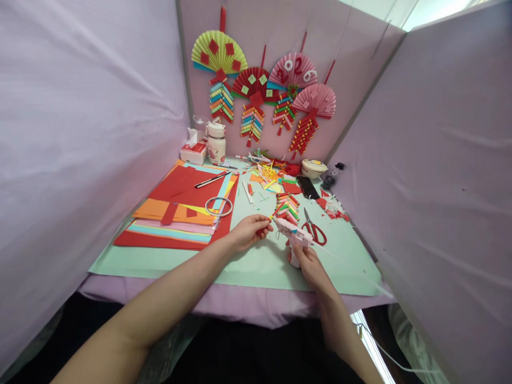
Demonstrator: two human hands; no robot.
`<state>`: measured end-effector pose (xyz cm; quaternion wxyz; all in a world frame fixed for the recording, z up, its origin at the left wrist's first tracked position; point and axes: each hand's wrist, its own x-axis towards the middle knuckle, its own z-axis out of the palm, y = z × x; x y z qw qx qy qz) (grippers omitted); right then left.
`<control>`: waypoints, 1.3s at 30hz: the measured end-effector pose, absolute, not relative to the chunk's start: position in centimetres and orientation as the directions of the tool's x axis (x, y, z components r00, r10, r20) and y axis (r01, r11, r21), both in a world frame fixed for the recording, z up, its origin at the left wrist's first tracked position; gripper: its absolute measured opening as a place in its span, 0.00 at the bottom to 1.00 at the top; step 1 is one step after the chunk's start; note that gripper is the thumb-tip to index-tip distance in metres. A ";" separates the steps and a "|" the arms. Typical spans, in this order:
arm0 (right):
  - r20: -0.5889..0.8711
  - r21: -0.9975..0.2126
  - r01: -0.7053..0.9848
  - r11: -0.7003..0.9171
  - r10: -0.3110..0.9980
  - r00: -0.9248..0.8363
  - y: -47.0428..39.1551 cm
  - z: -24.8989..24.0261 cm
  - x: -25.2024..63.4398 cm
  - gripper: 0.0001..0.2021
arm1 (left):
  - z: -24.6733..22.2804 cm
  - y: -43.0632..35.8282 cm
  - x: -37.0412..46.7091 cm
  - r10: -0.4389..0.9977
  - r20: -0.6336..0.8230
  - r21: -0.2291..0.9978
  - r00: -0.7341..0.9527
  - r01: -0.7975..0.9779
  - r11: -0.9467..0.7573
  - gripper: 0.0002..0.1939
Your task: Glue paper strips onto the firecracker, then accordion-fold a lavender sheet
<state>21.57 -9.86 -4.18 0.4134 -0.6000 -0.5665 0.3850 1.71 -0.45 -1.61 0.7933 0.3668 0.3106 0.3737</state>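
A small yellow-tipped piece point(271, 217) is pinched in my left hand point(252, 232), just beside the nozzle of the glue gun point(294, 231) wrapped in my right hand point(308, 261). Just beyond my grip lies a paper firecracker string point(287, 208); scissors point(310, 223) lie right.

Cannot fully make out the small red-and-yellow piece point(272, 217), pinched and partly covered by the left hand point(253, 233). Cannot see all the handle of the glue gun point(293, 231) behind the right hand point(307, 260). Cannot follow either forearm point(156, 293) past the bottom edge, nor identify the small dark thing point(329, 182) beyond the right hand.
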 end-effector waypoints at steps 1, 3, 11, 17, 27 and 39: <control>0.007 -0.931 0.365 -0.015 0.998 0.059 -9.9 -4.2 21.6 0.27 | -1.6 -0.5 1.7 0.819 -0.220 0.814 0.529 -0.363 0.453 0.05; 0.006 -0.930 0.368 -0.013 0.999 0.051 -9.9 -4.1 21.5 0.27 | -1.5 -0.5 1.8 0.819 -0.223 0.814 0.529 -0.361 0.454 0.05; 0.003 -0.930 0.368 -0.019 0.998 0.058 -9.9 -4.3 21.6 0.27 | -1.5 -0.6 1.7 0.821 -0.215 0.826 0.529 -0.350 0.442 0.07; 0.014 -0.926 0.377 -0.006 0.999 0.050 -9.8 -4.4 21.6 0.27 | -1.5 -0.6 1.7 0.821 -0.214 0.829 0.530 -0.346 0.439 0.06; 0.004 -0.932 0.361 -0.018 0.998 0.061 -9.9 -4.2 21.4 0.26 | -1.7 -0.5 1.7 0.818 -0.209 0.833 0.535 -0.341 0.436 0.07; 0.022 -0.917 0.398 -0.017 0.995 0.092 -10.0 -4.0 21.3 0.29 | -1.7 -0.6 1.9 0.880 -0.146 0.901 0.452 -0.306 0.307 0.09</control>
